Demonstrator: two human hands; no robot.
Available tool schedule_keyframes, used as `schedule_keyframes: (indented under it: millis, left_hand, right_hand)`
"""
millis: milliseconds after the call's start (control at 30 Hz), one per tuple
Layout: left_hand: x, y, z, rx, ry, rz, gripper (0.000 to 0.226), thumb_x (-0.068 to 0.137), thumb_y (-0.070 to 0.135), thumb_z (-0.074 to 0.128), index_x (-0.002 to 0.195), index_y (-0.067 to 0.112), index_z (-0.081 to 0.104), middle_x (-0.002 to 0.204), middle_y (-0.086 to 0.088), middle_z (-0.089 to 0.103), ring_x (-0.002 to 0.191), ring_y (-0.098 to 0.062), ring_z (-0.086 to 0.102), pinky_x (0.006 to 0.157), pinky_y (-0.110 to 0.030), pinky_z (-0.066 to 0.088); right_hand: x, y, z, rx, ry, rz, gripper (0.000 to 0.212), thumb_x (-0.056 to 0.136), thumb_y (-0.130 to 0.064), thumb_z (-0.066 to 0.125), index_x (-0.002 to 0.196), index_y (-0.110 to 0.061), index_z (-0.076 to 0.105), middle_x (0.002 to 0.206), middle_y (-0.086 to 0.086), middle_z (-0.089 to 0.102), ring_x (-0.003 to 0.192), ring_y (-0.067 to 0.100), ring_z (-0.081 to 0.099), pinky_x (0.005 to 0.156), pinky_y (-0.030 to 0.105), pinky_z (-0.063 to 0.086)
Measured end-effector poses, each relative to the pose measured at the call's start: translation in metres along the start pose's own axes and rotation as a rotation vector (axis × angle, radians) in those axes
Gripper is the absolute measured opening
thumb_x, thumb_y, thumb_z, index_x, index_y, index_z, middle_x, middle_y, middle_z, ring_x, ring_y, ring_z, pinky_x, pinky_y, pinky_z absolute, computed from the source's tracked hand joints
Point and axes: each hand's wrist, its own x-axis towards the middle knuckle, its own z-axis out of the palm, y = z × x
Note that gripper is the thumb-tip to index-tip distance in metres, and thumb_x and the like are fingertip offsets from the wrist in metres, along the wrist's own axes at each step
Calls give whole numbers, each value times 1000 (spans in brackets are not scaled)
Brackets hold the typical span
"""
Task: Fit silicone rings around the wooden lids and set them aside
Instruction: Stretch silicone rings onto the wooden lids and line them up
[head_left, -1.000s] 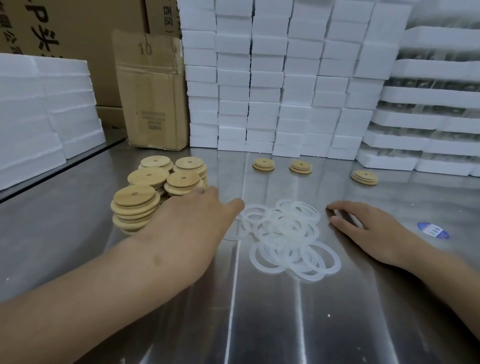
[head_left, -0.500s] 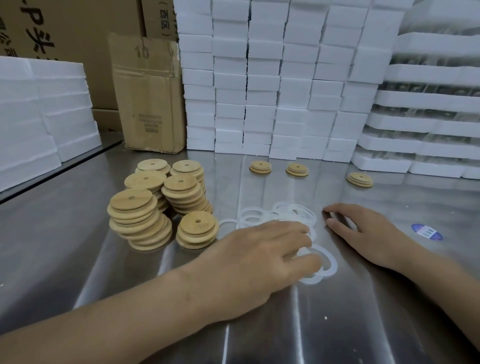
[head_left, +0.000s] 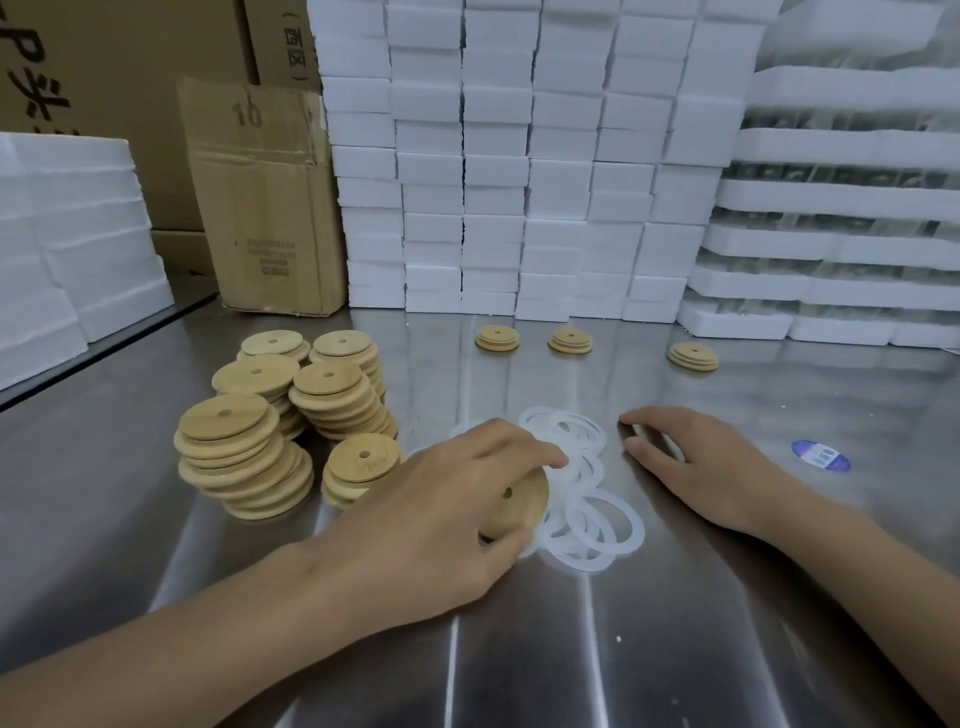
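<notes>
Stainless steel table (head_left: 675, 649) across the whole lower view, shiny, streaked with reflections. Along its far side, a wall of white foam blocks (head_left: 519, 171), top cut off by the frame. To the right of it, stacked foam trays (head_left: 841, 239) with something dark between the layers, too blurred to name. To the left, a worn cardboard box (head_left: 265, 208) marked "10", then more foam slabs (head_left: 67, 249), cut off at the edge.

Left of centre on the table, several crowded stacks of wooden lids (head_left: 249, 415), each with a small hole, some stacks leaning.

Just right of them, left hand (head_left: 436, 525) gripping one wooden lid (head_left: 519, 501): thumb curled under the near rim, fingers bent over the far rim. Lid tilted, only its right part with the hole visible, the rest hidden behind the hand. Held at the left edge of the loose pile of silicone rings (head_left: 597, 525); touching the pile or just above it, cannot tell.

Right hand (head_left: 696, 462) palm down on the table at the right side of the pile, fingers straight and slightly spread, gripping nothing visible. Pale strip between two fingers, ring or reflection, hard to say.

Further back, three low lid stacks (head_left: 570, 341), well apart; rings on them or not, too small to tell. Near the right hand, a blue oval sticker (head_left: 821, 455), print unreadable.
</notes>
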Motion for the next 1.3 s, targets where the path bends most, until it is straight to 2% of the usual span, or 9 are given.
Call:
schedule_keyframes:
  millis: [167,267,400,567,700,867,1000,1133,1300]
  left_hand:
    - [2,5,7,48,93,46,58,90,22,76,143,36,57,140,24,51,124,-8,62,91,-34,59]
    - [3,3,11,-33,227,5,60,84,24,82,139,35,61,134,24,58,123,-2,62,96,-22,54]
    - [13,5,10,-609,272,-367,46,82,37,83,126,39,71,122,19,75,116,-3,72,99,-32,60]
    - [21,8,9,-1279,203,-619,35,93,37,62,116,18,81,117,-12,79,115,-26,76,95,-46,64]
    - [19,7,10,-1170,214,-521,32,110,34,57,116,12,79,112,-12,81,106,-28,80,82,-35,67]
    - [16,6,16,-1060,258,-561,34,112,36,49,113,11,73,85,-17,81,76,-27,81,52,-25,58]
    - [16,3,18,-1002,282,-592,38,112,40,50,108,9,72,70,-19,75,55,-19,70,46,-21,45]
    - [17,2,16,-1158,278,-626,29,113,26,52,110,8,73,91,-18,80,71,-32,80,46,-22,49]
    - [18,-2,15,-1278,225,-618,36,113,35,48,120,8,72,107,-17,82,94,-40,81,59,-26,59]
  right_hand:
    - [-2,-7,2,55,47,-10,29,103,-38,59,130,-32,67,130,-9,67,122,13,59,96,23,39]
    - [-9,-26,3,174,173,-136,35,99,-42,58,134,-38,62,131,-20,64,122,-6,54,99,18,39]
    - [-19,-62,1,286,249,-407,50,98,-35,69,144,-42,52,132,-23,60,127,1,57,103,23,45]
    - [-26,-85,4,268,341,-509,22,97,-48,67,115,-36,65,114,-22,61,111,7,61,92,19,46]
    - [-19,-79,6,404,249,-326,26,97,-60,57,103,-37,68,105,-21,68,106,6,64,86,16,46]
    - [-9,-44,8,233,150,-131,26,103,-39,60,127,-34,69,118,-21,63,112,1,58,96,20,44]
    - [-6,-34,7,192,75,-91,4,94,-40,74,98,-40,75,113,-20,63,110,3,58,96,26,47]
    - [-9,-47,4,288,209,-86,8,93,-34,75,88,-38,71,110,-20,65,110,3,58,101,37,49]
    - [-25,-84,-5,436,385,-258,4,96,-38,73,94,-41,71,131,-23,56,136,9,48,110,25,35]
